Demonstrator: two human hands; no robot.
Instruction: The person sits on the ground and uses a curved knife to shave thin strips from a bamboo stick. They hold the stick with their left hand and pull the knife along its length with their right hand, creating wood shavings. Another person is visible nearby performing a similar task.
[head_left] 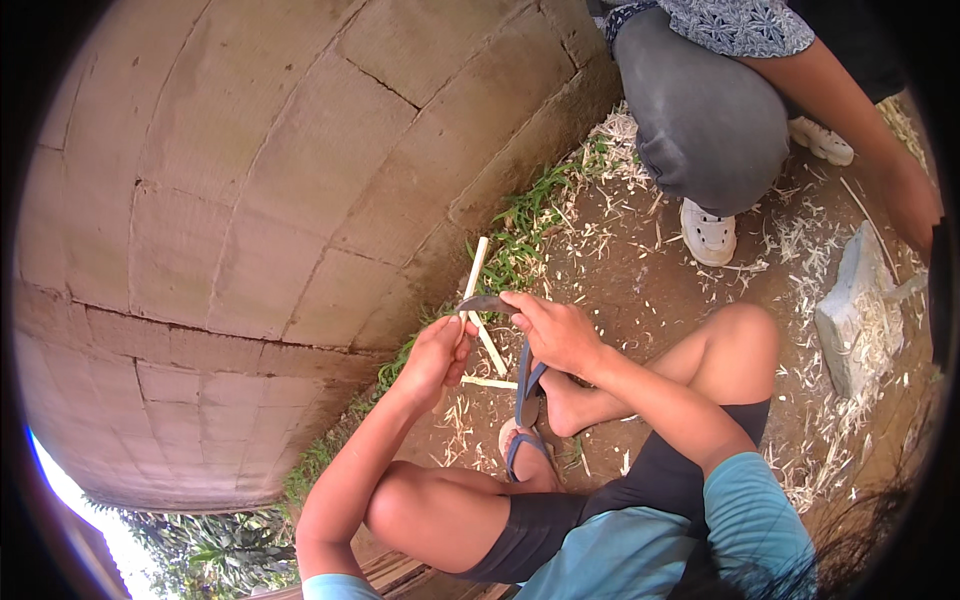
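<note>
My left hand (432, 358) is closed around a pale, peeled stick (477, 262) that points up and away toward the wall. In my right hand (562, 336) is a knife with a dark, curved blade (488, 304); its handle is hidden by the fingers. The blade lies across the stick just beyond my left fingers, touching or very near it. Beneath my hands, another pale stick (490, 348) slants downward, and a shorter pale piece (488, 382) lies on the ground beside my sandal (526, 385).
A block wall (290, 190) rises at the left, with grass (535, 205) along its foot. Pale shavings (800, 440) litter the dirt. At the right sits a grey stone block (850, 310). Another person's knee (710, 120) and white shoe (708, 235) are at the upper right.
</note>
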